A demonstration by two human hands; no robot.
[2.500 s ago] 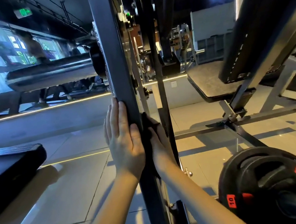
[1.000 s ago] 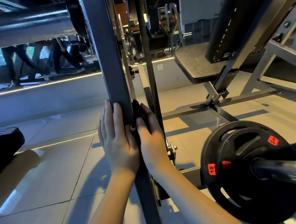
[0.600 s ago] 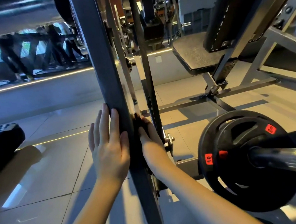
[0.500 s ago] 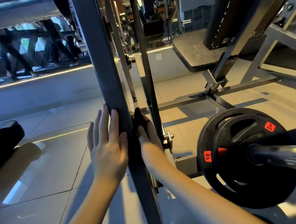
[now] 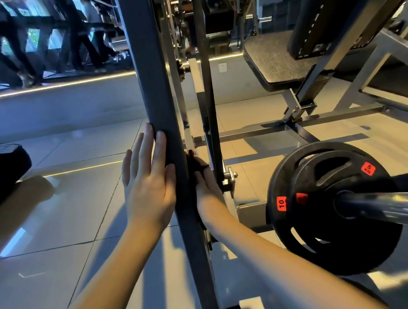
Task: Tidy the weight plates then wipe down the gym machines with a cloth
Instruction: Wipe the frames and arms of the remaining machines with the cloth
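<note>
We judge the plates (image 5: 329,204) tidied on the bar (image 5: 379,207) and wiping only partway: left hand (image 5: 148,187) flat on the post (image 5: 152,84), fingers (image 5: 158,149) slightly spread, right hand (image 5: 208,191) pressing the cloth (image 5: 194,164) to it, fingers mostly hidden.

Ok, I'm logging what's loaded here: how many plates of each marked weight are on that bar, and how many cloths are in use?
Plates marked 10: 1
Plates marked 5: 1
Cloths: 1, dark, pressed to the upright post by the right hand
Total: 3
Both plates sit on the bar.
</note>
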